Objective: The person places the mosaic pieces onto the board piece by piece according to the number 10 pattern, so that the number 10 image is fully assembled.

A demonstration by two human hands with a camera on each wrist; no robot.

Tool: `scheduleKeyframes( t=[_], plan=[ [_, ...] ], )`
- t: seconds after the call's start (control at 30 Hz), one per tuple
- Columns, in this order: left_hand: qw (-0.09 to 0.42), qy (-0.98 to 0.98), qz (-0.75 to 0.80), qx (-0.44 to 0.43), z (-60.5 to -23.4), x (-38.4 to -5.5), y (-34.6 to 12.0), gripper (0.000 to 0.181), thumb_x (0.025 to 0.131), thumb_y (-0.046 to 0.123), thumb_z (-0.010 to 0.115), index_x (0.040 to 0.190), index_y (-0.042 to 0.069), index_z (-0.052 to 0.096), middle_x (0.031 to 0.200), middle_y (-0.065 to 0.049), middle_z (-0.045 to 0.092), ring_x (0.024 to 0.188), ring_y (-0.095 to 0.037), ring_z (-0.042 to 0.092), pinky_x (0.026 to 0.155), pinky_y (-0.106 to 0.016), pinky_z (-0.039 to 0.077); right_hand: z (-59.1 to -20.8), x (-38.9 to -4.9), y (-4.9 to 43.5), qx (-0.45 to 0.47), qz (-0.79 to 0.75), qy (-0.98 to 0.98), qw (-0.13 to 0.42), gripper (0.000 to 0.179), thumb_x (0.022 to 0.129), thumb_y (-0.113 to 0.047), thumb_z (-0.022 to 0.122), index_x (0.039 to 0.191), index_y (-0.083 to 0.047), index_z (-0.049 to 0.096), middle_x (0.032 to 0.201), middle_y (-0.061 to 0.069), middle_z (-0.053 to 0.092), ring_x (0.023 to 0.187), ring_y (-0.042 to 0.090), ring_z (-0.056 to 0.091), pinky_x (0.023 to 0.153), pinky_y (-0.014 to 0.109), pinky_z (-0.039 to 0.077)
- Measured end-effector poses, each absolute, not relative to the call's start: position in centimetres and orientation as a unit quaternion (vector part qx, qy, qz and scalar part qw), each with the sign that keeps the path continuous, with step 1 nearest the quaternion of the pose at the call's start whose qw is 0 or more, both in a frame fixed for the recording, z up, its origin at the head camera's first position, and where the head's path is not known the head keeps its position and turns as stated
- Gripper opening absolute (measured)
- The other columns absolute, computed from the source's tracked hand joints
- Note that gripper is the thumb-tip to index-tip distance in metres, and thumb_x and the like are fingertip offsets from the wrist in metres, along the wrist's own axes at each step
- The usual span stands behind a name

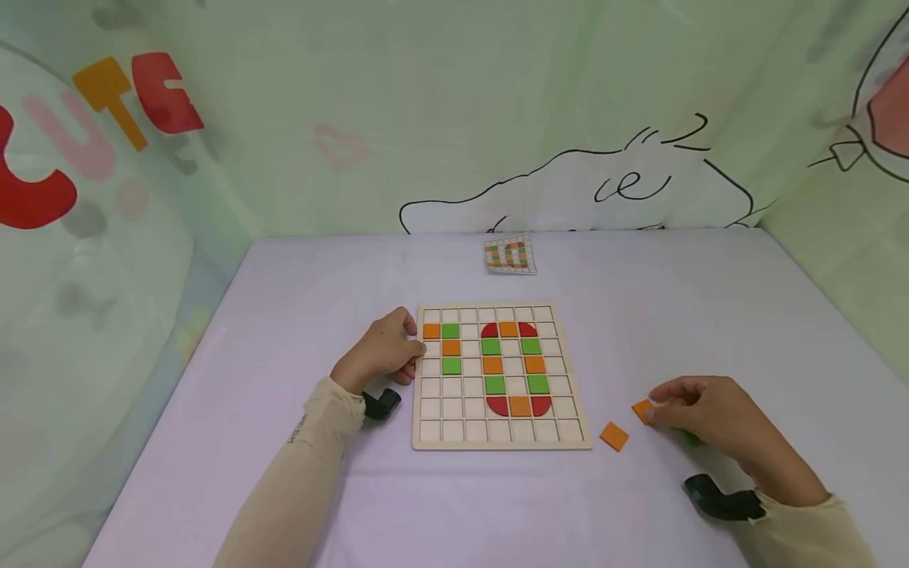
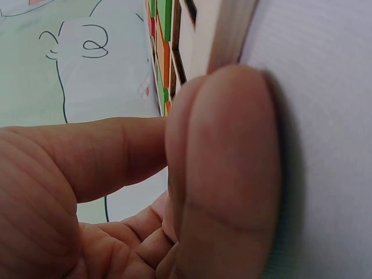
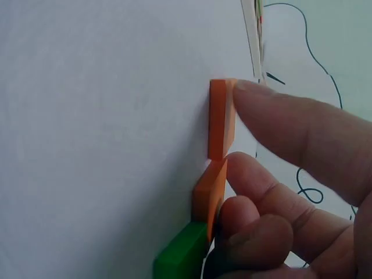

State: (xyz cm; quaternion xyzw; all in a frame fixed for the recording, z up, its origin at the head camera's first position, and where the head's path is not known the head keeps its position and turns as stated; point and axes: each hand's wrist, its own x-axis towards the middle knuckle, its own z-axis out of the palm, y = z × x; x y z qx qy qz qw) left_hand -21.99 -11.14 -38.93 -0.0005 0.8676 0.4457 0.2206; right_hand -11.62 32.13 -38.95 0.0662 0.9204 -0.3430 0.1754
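My left hand (image 1: 383,347) grips the left edge of a square wooden grid board (image 1: 502,445) between thumb and fingers. In the left wrist view, its fingers (image 2: 232,157) cover much of that edge. Green, orange and red tiles lie in some of the grid cells. To the board's right, my right hand (image 1: 713,414) pinches an orange square tile (image 3: 221,119) low over the table, thumb and finger at its edges. Another orange tile (image 3: 203,195) and a green tile (image 3: 180,250) lie close by, mostly hidden under this hand in the head view.
A loose orange tile (image 1: 614,436) lies off the board's lower right corner. Behind the board stands a small printed pattern card (image 1: 510,255). Printed cloth walls (image 1: 497,118) enclose the white table (image 1: 341,276) at the back and sides.
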Motion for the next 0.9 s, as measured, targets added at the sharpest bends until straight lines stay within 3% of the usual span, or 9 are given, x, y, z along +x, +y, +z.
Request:
scheduleKeyframes(
  t=[0.37,0.67,0.77,0.9],
  plan=[
    [0.219,0.867,0.448,0.003,-39.0,-22.0,-11.2,0.024,0.099,0.006,0.064,0.117,0.004,0.047,0.071,-0.013,0.062,0.053,-0.018,0.061,0.051,-0.029,0.06,-38.9,-11.7,31.0,0.054,-0.31,0.936,0.162,0.035,0.088,-0.033,0.083,0.105,-0.004,0.075,0.093,0.001,0.068,0.088,0.02,0.052,0.064,0.027,0.042],
    [0.215,0.869,0.446,0.006,-39.1,-22.2,-11.3,0.023,0.1,0.006,0.063,0.117,0.004,0.047,0.073,-0.014,0.065,0.054,-0.018,0.063,0.052,-0.03,0.061,-38.5,-11.5,29.7,0.041,-0.297,0.946,0.12,0.019,0.086,-0.024,0.084,0.089,-0.009,0.074,0.083,-0.001,0.07,0.079,0.018,0.056,0.062,0.028,0.044],
    [0.215,0.869,0.446,0.005,-39.1,-22.2,-11.3,0.023,0.1,0.006,0.063,0.117,0.004,0.047,0.073,-0.014,0.064,0.054,-0.018,0.063,0.052,-0.03,0.061,-38.5,-11.5,29.4,0.037,-0.301,0.945,0.119,0.017,0.086,-0.022,0.082,0.093,-0.008,0.075,0.082,-0.001,0.068,0.078,0.017,0.056,0.06,0.026,0.044],
    [0.216,0.869,0.444,0.003,-39.0,-22.2,-11.3,0.023,0.1,0.007,0.063,0.117,0.004,0.047,0.073,-0.013,0.064,0.054,-0.018,0.063,0.052,-0.029,0.06,-38.3,-11.6,29.2,0.033,-0.301,0.943,0.136,0.029,0.085,-0.026,0.083,0.105,-0.006,0.075,0.087,0.0,0.066,0.084,0.017,0.055,0.063,0.026,0.044]
  ],
)
